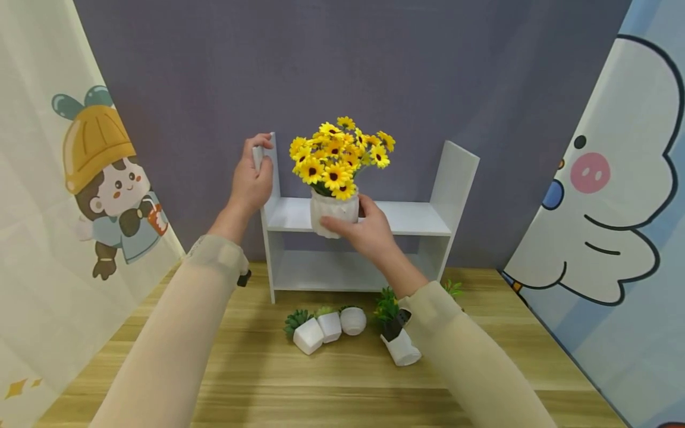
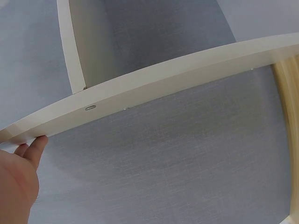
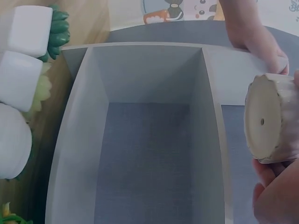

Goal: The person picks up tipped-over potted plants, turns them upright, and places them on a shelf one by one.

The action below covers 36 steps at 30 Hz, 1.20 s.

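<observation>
"So, where is the pot (image 1: 333, 213)?"

"At twelve o'clock, up by the shelf (image 1: 460, 169), its yellow flowers (image 1: 334, 160) upright. The right wrist view shows its bare base (image 3: 262, 119), so it hangs clear of the upper board (image 1: 417, 218)."

"How does the right hand (image 1: 369, 230) keep it?"

"Pinching the pot's side, thumb across the front, fingers round toward the back. Presumably that leaves the underside free and the blooms uncrushed."

"And the left hand (image 1: 253, 178)?"

"Between nine and ten from the pot, gripping the top of the shelf's left side (image 1: 275, 255). It looks like a steadying hold, since the shelf seems light enough to shift if bumped."

"What about the small pots (image 1: 329, 327)?"

"Three cluster at six o'clock on the table (image 1: 241, 368), just before the shelf, perhaps for an easy reach. A tilted planter (image 1: 402, 349) sits at five, near the right sleeve (image 1: 465, 339)."
</observation>
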{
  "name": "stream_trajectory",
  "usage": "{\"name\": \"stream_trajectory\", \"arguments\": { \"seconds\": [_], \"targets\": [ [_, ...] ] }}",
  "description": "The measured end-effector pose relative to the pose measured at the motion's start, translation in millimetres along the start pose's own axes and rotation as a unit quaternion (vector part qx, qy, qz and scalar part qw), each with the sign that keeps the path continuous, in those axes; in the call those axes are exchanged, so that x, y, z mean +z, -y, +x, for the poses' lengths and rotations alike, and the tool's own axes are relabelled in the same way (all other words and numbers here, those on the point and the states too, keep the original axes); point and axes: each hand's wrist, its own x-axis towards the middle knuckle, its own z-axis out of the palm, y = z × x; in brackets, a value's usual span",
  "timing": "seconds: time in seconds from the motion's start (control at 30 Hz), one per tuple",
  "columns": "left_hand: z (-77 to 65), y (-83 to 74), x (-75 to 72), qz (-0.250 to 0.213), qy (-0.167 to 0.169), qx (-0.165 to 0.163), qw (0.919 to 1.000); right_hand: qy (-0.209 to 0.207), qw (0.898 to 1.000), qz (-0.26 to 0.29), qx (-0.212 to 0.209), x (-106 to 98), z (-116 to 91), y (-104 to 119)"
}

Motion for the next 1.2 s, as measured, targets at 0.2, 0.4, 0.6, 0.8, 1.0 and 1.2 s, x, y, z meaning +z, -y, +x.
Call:
{"name": "stream_trajectory", "arguments": {
  "seconds": [0.2, 0.4, 0.6, 0.8, 1.0, 1.2],
  "targets": [
    [1.1, 2.0, 0.0, -0.002, -0.003, 0.008, 1.0000, -0.017, 1.000, -0.009, 0.002, 11, 14, 1],
    [1.0, 4.0, 0.3, -0.003, -0.005, 0.012, 0.9999, -0.030, 0.999, -0.033, 0.020, 23, 26, 2],
    [1.5, 3.0, -0.5, 0.003, -0.001, 0.013, 0.9999, -0.053, 0.996, -0.065, 0.017, 36, 34, 3],
    [0.8, 2.7, -1.3, 0.002, 0.000, 0.014, 0.9999, -0.068, 0.992, -0.103, 0.007, 49, 39, 4],
    [0.8, 2.9, -0.8, -0.004, 0.003, 0.012, 0.9999, -0.077, 0.989, -0.125, 0.008, 60, 42, 1],
    [1.1, 3.8, -1.4, -0.005, 0.001, 0.014, 0.9999, -0.096, 0.984, -0.148, 0.005, 67, 43, 1]
  ]
}}
